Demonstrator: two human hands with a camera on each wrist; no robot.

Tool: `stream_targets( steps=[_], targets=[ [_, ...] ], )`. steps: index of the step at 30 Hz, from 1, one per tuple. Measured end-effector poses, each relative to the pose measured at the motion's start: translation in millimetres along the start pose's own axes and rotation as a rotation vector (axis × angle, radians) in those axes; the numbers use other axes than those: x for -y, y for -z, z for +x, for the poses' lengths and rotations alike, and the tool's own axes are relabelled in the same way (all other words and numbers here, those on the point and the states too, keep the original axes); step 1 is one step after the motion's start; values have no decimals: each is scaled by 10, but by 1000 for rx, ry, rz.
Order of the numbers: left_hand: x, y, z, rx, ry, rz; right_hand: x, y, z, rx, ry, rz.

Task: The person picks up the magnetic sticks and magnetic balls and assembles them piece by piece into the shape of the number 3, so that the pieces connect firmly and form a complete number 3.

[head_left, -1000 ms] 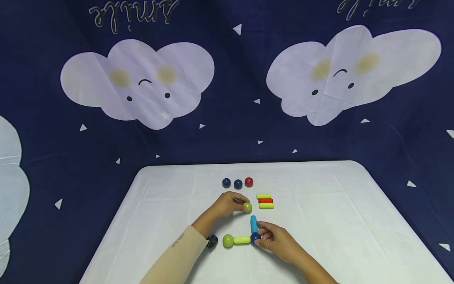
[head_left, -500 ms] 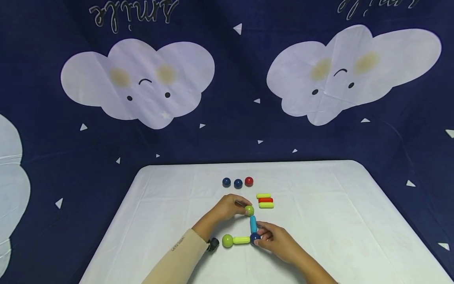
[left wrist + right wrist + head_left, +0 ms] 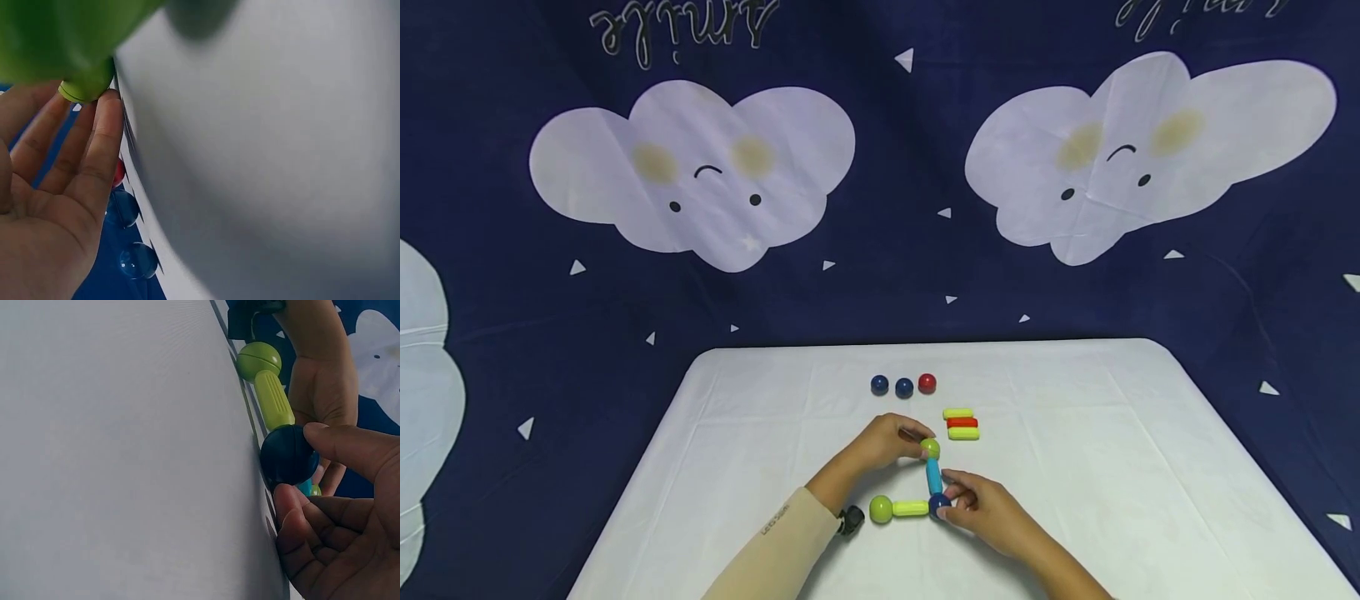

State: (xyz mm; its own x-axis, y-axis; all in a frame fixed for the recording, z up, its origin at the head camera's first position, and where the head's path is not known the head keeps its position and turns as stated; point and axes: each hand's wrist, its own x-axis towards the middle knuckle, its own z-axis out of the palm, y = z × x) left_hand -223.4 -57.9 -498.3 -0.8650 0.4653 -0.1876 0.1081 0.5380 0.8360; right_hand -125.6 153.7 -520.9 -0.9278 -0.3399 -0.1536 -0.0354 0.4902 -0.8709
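My left hand (image 3: 883,442) pinches a green ball (image 3: 931,448) at the far end of a light-blue rod (image 3: 933,477); ball and rod meet in the head view. The rod's near end joins a dark blue ball (image 3: 938,506), which my right hand (image 3: 992,508) grips between thumb and fingers. From that blue ball a yellow-green rod (image 3: 912,508) runs left to a second green ball (image 3: 882,509), making an L shape. In the right wrist view the thumb presses the dark blue ball (image 3: 289,455) from above, with curled fingers beneath.
Two dark blue balls (image 3: 904,387) and a red ball (image 3: 927,383) stand in a row toward the back of the white table (image 3: 1097,450). Right of my left hand lie two yellow rods (image 3: 963,433) with a red rod (image 3: 962,423) between them. A dark blue cloud-print cloth (image 3: 910,167) hangs behind.
My left hand has brought the green ball toward me and slightly right, onto the light-blue rod's far end. That rod now leans slightly left. My right hand stays on the dark blue ball.
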Motion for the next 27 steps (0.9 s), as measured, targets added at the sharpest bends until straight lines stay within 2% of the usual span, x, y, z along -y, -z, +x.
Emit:
stream_targets(
  steps=[17, 23, 27],
  targets=[
    [-8, -67, -31, -16, -6, 0, 23, 0, -39, 20, -13, 65],
    [-1, -74, -45, -19, -8, 5, 22, 0, -49, 19, 7, 52],
    [-6, -83, -50, -18, -5, 10, -4, 31, -32, -12, 21, 22]
  ],
)
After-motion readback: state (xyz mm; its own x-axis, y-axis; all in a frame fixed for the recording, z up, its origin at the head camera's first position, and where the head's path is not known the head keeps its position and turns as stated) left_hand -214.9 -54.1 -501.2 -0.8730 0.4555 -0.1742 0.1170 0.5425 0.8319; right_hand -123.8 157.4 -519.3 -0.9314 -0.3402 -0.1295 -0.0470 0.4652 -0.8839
